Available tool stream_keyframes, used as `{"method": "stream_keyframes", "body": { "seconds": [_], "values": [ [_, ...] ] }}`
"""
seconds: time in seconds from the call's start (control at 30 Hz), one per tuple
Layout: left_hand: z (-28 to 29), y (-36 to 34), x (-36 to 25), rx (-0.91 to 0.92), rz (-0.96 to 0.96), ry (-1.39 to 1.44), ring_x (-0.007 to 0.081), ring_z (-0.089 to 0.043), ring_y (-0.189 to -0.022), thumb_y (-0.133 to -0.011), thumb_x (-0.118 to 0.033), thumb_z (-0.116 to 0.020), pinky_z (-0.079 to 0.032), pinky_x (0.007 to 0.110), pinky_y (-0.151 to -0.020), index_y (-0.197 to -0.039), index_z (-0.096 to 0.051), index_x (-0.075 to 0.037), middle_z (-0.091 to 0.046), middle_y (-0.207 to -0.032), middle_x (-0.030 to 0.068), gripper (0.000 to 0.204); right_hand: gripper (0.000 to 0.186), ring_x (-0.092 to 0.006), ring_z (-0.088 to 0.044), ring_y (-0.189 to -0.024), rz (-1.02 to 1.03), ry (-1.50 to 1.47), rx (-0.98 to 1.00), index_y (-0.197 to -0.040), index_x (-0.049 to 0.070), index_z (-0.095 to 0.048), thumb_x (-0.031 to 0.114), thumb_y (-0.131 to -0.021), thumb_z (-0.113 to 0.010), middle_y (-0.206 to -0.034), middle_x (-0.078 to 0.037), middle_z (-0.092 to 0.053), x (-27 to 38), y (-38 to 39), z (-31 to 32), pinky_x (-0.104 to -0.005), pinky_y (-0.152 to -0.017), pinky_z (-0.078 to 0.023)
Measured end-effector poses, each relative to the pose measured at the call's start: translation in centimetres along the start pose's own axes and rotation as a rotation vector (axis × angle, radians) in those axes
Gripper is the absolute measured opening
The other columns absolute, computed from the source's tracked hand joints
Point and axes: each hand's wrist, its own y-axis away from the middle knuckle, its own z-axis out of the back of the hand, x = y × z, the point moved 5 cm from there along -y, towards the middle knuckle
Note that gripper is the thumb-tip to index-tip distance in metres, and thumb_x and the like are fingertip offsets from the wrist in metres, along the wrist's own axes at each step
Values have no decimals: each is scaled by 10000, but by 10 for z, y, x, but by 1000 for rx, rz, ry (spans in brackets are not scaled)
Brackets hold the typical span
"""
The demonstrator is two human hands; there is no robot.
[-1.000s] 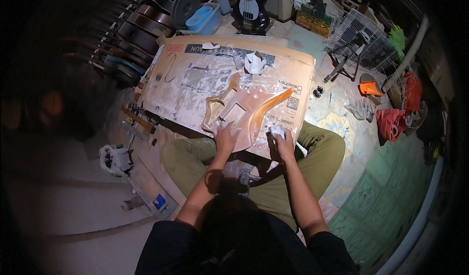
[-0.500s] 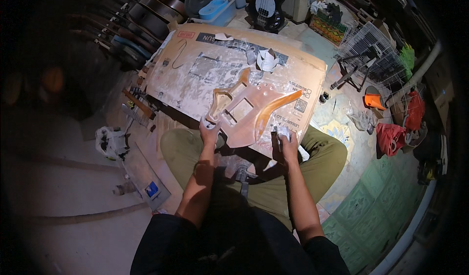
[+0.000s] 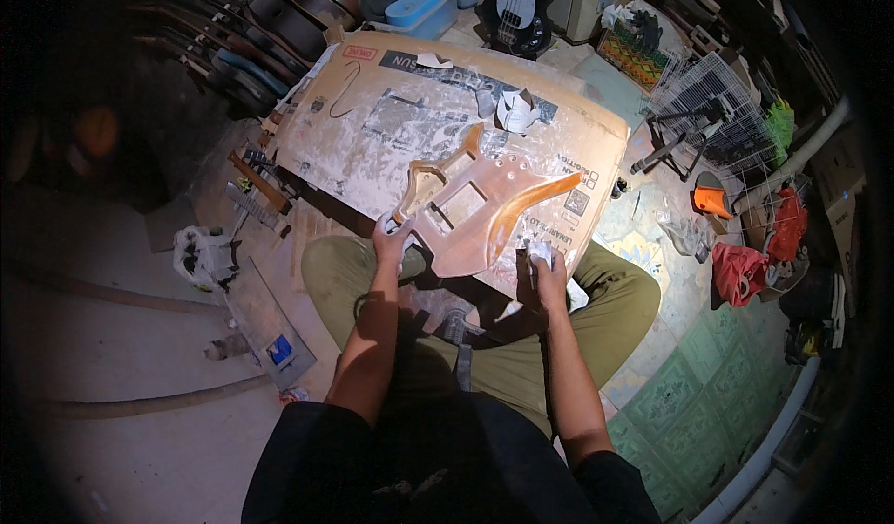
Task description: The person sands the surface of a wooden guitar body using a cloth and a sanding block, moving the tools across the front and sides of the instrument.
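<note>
An unfinished electric guitar body (image 3: 466, 247), brown with orange-toned edges and cut-out cavities, lies on a dusty cardboard sheet (image 3: 363, 68). My left hand (image 3: 391, 239) is closed on its near left edge. Just right of the body, my right hand (image 3: 553, 280) grips a small, white-dusted folded piece (image 3: 539, 250) that looks like sandpaper. That piece is apart from the guitar body. Torn, crumpled paper pieces (image 3: 517, 111) rest on the cardboard beyond the body.
Several guitars (image 3: 279, 30) stand in a row at far left, and a black bass (image 3: 514, 16) is behind the cardboard. Hand tools (image 3: 261, 187) and a plastic bag (image 3: 203, 258) lie to the left. A wire rack (image 3: 712, 105) and red bag (image 3: 738, 270) are on the right.
The whole view has shifted slightly. Both hands keep their holds, and the guitar body stays in much the same place on the cardboard.
</note>
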Motion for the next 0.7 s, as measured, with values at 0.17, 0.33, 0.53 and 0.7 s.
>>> {"method": "stream_keyframes", "body": {
  "seconds": [0.17, 0.33, 0.53, 0.7],
  "values": [
    [13, -15, 6, -77, -98, -118, 170, -649, -951, -842, -177, -837, -531, 321, -847, -1272, -609, 13, -687, -1147, 106, 522, 377, -175, -636, -906, 9, -20, 20, -1269, -32, -579, 120, -928, -640, -1063, -109, -674, 9, 3, -7, -297, -796, -516],
    [3, -16, 14, -156, -53, -95, 207, -649, -1020, -819, -204, -857, -521, 341, -908, -1268, -597, 36, -676, -1185, 147, 572, 421, -241, -612, -1095, -76, -94, 41, -1271, -34, -583, 152, -904, -666, -1185, -163, -656, 20, 8, -4, -344, -986, -464],
    [-37, 13, 19, -236, 23, -64, 271, -548, -1265, -791, -203, -875, -432, 379, -1078, -1465, -350, 20, -518, -1427, 204, 883, 419, -237, -609, -1097, -33, -134, 37, -1273, -41, -580, 153, -912, -669, -1191, -164, -654, 49, 14, 4, -343, -986, -461],
    [-39, -5, 38, -189, 16, -100, 323, -531, -1318, -720, -260, -910, -427, 395, -1096, -1534, -230, 25, -495, -1446, 240, 1098, 409, -237, -609, -1099, 11, -112, 45, -1266, -40, -580, 144, -912, -670, -1190, -158, -654, 57, 15, -8, -345, -987, -461]
  ]
}}
